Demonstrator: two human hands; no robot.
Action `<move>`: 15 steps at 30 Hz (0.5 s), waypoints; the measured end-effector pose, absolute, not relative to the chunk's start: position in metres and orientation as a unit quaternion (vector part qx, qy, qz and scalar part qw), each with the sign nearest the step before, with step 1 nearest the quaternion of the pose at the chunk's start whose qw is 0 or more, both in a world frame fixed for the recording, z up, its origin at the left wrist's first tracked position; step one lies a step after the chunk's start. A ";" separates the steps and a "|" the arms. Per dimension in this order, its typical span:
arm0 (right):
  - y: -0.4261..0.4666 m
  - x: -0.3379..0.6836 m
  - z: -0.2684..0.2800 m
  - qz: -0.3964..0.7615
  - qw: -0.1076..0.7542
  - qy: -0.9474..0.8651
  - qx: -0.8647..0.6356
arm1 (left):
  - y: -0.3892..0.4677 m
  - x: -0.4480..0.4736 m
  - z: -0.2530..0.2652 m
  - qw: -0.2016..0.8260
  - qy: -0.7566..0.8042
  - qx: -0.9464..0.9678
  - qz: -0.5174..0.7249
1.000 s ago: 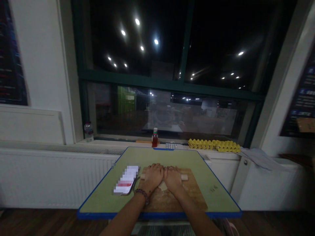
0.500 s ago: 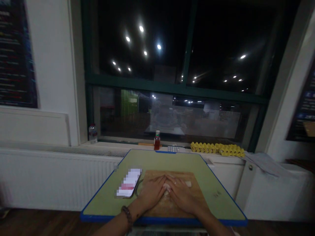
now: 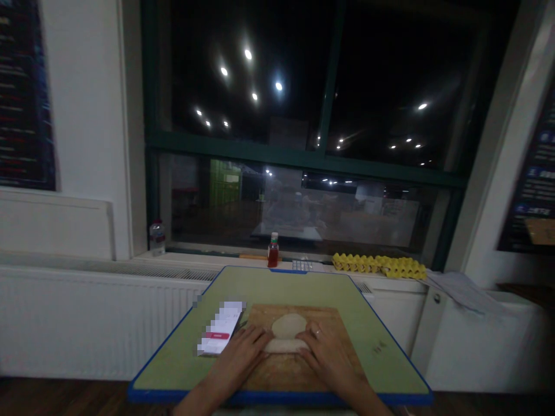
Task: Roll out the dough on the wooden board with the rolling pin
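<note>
A piece of pale dough [image 3: 289,325] lies on the wooden cutting board [image 3: 286,375]. Its far part is flat with a rounded edge, and its near side forms a thick roll lying crosswise. At the left end of this roll my left hand [image 3: 247,349] presses with curled fingers. My right hand [image 3: 323,349], with a ring on one finger, grips the right end in the same way. The middle of the roll shows between the hands, while both ends are covered by fingers.
The board rests on a small green table [image 3: 173,358] with a blue rim. A lit phone [image 3: 221,329] lies left of the board. Beyond, on the sill, are a red sauce bottle [image 3: 273,251], a clear bottle [image 3: 157,237] and yellow egg trays [image 3: 377,266].
My hands have moved apart from their joined position over the board, the left one leftward and nearer. The flat dough and the roll between them now show. The view has shifted slightly.
</note>
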State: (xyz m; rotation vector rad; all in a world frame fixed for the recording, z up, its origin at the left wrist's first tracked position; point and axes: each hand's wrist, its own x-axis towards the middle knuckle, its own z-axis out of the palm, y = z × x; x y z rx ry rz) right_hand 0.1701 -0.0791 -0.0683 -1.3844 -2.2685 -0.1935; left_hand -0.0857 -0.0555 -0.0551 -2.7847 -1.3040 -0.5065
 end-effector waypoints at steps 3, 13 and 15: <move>-0.079 0.171 -0.067 -0.091 0.250 -0.822 -0.503 | -0.053 -0.086 -0.045 0.014 -0.416 -0.893 -0.173; -0.060 0.191 -0.067 0.029 0.432 -0.654 -0.620 | -0.021 -0.063 0.007 -0.034 -0.494 -0.780 -0.382; -0.046 0.192 -0.064 0.085 0.519 -0.610 -0.593 | -0.015 -0.048 -0.003 -0.057 -0.486 -0.805 -0.334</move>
